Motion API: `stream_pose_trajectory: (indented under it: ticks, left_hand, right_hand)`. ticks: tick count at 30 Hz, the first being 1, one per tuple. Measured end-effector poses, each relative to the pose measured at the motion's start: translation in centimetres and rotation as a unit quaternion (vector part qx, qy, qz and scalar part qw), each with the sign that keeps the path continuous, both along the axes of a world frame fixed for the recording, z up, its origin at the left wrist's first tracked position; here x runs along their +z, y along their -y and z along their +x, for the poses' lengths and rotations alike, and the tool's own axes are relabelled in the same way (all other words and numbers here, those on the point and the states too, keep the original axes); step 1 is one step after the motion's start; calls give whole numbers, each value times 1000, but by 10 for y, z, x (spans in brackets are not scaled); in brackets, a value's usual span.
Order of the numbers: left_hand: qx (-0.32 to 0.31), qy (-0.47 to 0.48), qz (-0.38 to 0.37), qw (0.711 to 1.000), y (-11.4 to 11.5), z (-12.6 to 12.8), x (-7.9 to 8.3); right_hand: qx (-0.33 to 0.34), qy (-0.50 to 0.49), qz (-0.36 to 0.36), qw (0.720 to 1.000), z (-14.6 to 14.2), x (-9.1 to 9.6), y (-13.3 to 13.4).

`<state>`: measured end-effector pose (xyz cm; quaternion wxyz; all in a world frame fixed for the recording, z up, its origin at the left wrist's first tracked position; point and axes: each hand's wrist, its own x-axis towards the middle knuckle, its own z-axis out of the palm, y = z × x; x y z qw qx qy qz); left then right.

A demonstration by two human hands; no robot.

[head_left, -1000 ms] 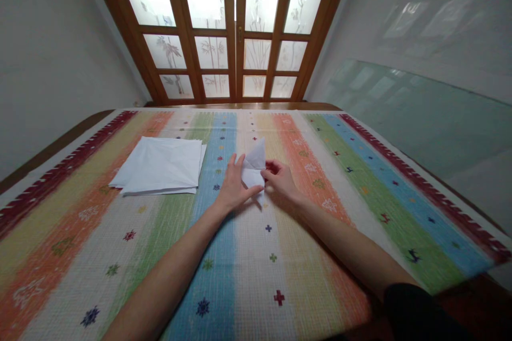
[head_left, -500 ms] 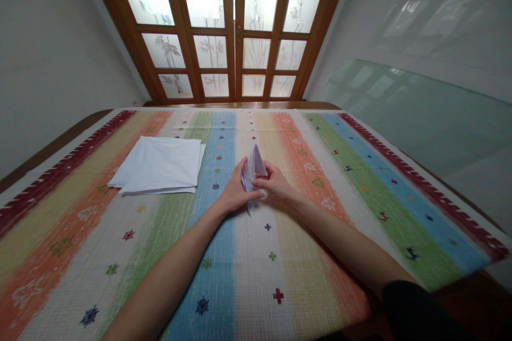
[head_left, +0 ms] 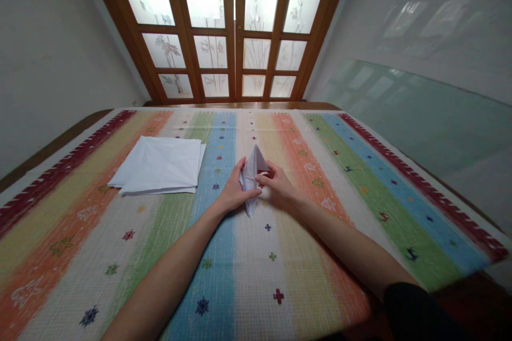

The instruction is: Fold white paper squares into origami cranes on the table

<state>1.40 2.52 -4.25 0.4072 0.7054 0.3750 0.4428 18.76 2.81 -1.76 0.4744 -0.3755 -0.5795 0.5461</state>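
A small piece of folded white paper (head_left: 253, 173) stands on edge in the middle of a striped tablecloth (head_left: 328, 208), pointed at top and bottom. My left hand (head_left: 234, 192) grips it from the left, thumb against its lower part. From the right, my right hand (head_left: 277, 185) pinches the same paper with fingertips at its middle. Both hands rest low over the cloth.
A stack of flat white paper sheets (head_left: 160, 165) lies on the cloth to the left of my hands. A wooden-framed door with frosted glass panes (head_left: 236, 26) rises behind the table. A pale wall with a glass panel (head_left: 420, 112) runs along the right.
The paper was lying more open with a flap raised; it has been folded narrower and stood up between my hands, which closed in around it.
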Motion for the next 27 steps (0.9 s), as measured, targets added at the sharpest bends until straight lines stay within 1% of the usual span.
stream_pose_trajectory:
  ticks: [3,6,9,11,14,22,24,27]
  left_hand:
    - [3,-3,5,1000,0,0,-1]
    - [7,-7,14,1000,0,2,-2]
    - [-6,2,19,1000,0,3,-2]
    - [-17,8,23,1000,0,4,-2]
    - [-16,4,29,999,1,4,-2]
    - [-17,-16,20,1000,2,5,-2]
    - [-13,-23,18,999,3,6,-1]
    - [-9,-38,21,999,4,6,1]
  right_hand:
    - [-18,32,17,999,-1,1,-1]
    - [-51,66,50,995,-3,4,1]
    - [-85,87,98,988,-3,6,2]
    - [-98,94,115,984,-4,6,3]
    - [-97,99,109,984,-4,5,3]
    - [-65,72,46,994,-5,5,5]
    - [-58,79,46,994,-5,5,5]
    - [-52,100,71,991,-5,7,6]
